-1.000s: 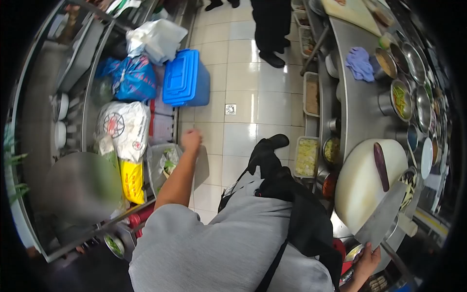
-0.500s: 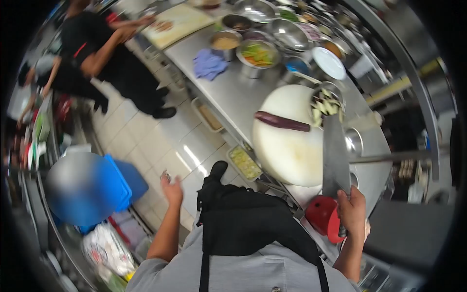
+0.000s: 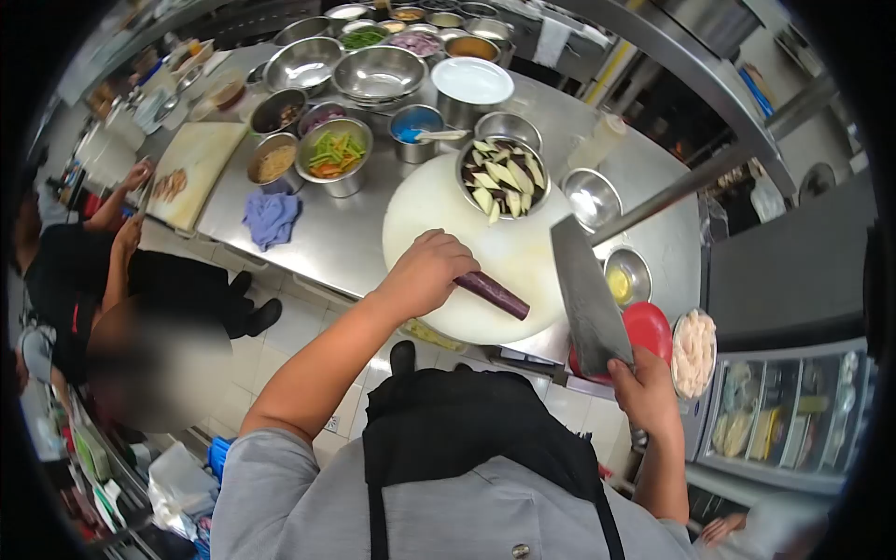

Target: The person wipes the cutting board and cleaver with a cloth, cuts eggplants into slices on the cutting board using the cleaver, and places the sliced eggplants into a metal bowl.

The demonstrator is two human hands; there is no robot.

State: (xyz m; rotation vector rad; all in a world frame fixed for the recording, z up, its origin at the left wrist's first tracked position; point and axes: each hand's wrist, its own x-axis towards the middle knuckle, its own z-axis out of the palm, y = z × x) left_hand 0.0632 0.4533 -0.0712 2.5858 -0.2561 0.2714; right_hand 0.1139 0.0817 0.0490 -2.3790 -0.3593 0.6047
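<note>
A purple eggplant point(image 3: 499, 297) lies on the round white cutting board point(image 3: 420, 210), with my left hand point(image 3: 429, 269) closed around its upper left end. In my right hand point(image 3: 644, 387) is a large cleaver point(image 3: 588, 294), its broad blade raised at the board's right edge, apart from the eggplant. At the back of the board a metal bowl point(image 3: 464, 187) holds cut eggplant pieces point(image 3: 504, 177).
Behind the board stand a bowl of sliced vegetables point(image 3: 334, 154), a white plate point(image 3: 472, 80) and several metal bowls. A blue cloth point(image 3: 271, 219) lies left. A metal post point(image 3: 653, 201) slants in at right. A co-worker cuts at another board point(image 3: 198, 173).
The view has swung from the aisle to the counter. My left hand has come from over the floor onto the eggplant, which now points lower right. The cleaver stays in my right hand.
</note>
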